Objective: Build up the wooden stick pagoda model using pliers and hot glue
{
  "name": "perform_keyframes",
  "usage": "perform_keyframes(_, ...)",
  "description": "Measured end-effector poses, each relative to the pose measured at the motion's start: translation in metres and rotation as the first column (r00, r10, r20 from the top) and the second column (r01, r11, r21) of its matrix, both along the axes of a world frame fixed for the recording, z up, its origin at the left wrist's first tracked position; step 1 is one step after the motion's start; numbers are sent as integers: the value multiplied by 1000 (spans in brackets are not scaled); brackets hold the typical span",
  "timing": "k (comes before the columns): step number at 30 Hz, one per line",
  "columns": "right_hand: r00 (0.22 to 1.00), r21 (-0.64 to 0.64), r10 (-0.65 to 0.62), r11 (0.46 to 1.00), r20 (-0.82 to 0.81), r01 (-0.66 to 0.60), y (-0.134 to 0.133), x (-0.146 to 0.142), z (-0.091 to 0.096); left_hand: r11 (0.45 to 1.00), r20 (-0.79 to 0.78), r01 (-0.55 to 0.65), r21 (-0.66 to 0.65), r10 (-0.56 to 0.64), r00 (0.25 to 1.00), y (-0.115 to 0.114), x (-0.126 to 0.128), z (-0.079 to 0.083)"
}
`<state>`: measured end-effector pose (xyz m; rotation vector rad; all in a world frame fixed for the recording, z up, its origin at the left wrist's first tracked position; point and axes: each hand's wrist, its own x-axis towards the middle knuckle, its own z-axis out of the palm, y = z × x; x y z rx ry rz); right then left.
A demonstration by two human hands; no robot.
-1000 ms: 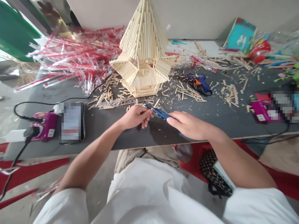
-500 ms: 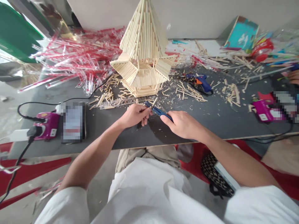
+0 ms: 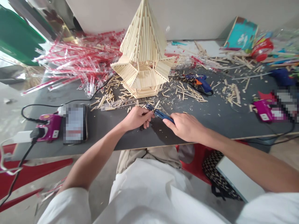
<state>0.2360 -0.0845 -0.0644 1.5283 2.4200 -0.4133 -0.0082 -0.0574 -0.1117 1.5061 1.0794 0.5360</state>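
Observation:
My left hand is closed over the grey tabletop, its thumb and fingers pinching a thin wooden stick whose pale end pokes up past the fingertips. My right hand wraps around a slim blue-handled cutter. The cutter's dark front end lies against the stick at my left fingertips; its exact kind is hard to make out. Just behind both hands stands a pagoda-like model built of wooden sticks, with a tall pointed roof and a flared lower tier.
Red-and-clear plastic wrappers heap up at the left rear. A blue glue gun lies right of the model among short stick pieces. A phone and a purple power strip sit at the left, another purple strip at the right.
Both hands and the cutter stay nearly in place, with a slight shift of the whole view. Another person's hand at the right edge has gone out of view.

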Motion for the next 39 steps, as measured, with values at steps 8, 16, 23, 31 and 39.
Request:
perform_keyframes(8, 996, 94, -85, 992, 33, 81, -3, 6, -7, 1000, 74, -3, 22, 1, 997, -2, -1, 1)
perform_keyframes(16, 980, 218, -184, 962, 75, 164, 7, 47, -5, 991, 180, -37, 131, 13, 984, -3, -7, 7)
perform_keyframes(23, 931, 483, -319, 852, 176, 201, -6, 93, -30, 857, -66, 6, 515, 33, 997, 3, -10, -3)
perform_keyframes(31, 910, 592, -394, 766, 125, 250, -18, 105, -62, 553, -393, 162, 818, 331, 858, 22, -21, -21)
perform_keyframes(39, 938, 613, -327, 719, -117, 327, -10, 92, -62, 498, -427, 193, 845, 413, 805, 31, -23, -29)
